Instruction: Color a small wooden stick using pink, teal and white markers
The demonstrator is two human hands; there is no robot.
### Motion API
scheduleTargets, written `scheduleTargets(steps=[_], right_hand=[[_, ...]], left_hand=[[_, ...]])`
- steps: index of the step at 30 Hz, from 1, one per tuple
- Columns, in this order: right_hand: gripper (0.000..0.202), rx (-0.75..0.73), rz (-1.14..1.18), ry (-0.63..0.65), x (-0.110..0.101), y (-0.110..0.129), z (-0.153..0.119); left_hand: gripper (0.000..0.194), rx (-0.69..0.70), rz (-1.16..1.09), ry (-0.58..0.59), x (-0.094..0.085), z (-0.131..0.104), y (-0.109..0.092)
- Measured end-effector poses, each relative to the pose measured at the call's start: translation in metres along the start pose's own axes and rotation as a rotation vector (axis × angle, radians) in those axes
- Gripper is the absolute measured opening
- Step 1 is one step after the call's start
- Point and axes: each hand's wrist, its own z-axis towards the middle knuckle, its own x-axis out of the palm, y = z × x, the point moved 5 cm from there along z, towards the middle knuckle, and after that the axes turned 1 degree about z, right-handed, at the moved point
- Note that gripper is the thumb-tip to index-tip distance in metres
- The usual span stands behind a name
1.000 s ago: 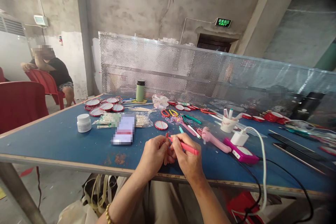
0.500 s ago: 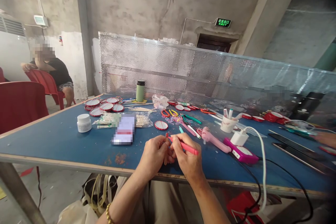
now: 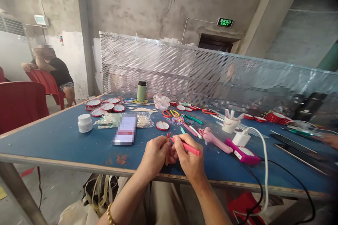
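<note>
Near the table's front edge, my left hand (image 3: 157, 150) is closed on a thin wooden stick (image 3: 167, 159) with a red upper end, held upright. My right hand (image 3: 188, 153) grips a pinkish-red marker pen (image 3: 191, 148), its tip pointing left at the stick's red end. Whether tip and stick touch, I cannot tell. Just beyond my hands lies a small round red-rimmed disc (image 3: 162, 125). A phone (image 3: 125, 130) with a lit screen rests to the left of my hands. To the right lies a pink glue gun (image 3: 216, 140).
On the blue table (image 3: 66, 151) stand a white jar (image 3: 85, 123), a green bottle (image 3: 141, 91) and a paper cup (image 3: 230, 125) of pens. Pliers (image 3: 194, 119), bagged sticks (image 3: 145, 120) and a purple power strip (image 3: 244, 153) with cables lie about. Another person's hand (image 3: 331, 141) is at far right.
My hands stay in nearly the same place, the pen still at the stick's red end. At far right, the other person's hand has shifted slightly.
</note>
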Motion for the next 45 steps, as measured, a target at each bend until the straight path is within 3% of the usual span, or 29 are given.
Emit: scheduleTargets(steps=[45], right_hand=[[0.029, 0.027, 0.040, 0.035, 0.0013, -0.0018, -0.0001]], left_hand=[[0.027, 0.019, 0.054, -0.010, 0.0002, -0.0011, -0.0026]])
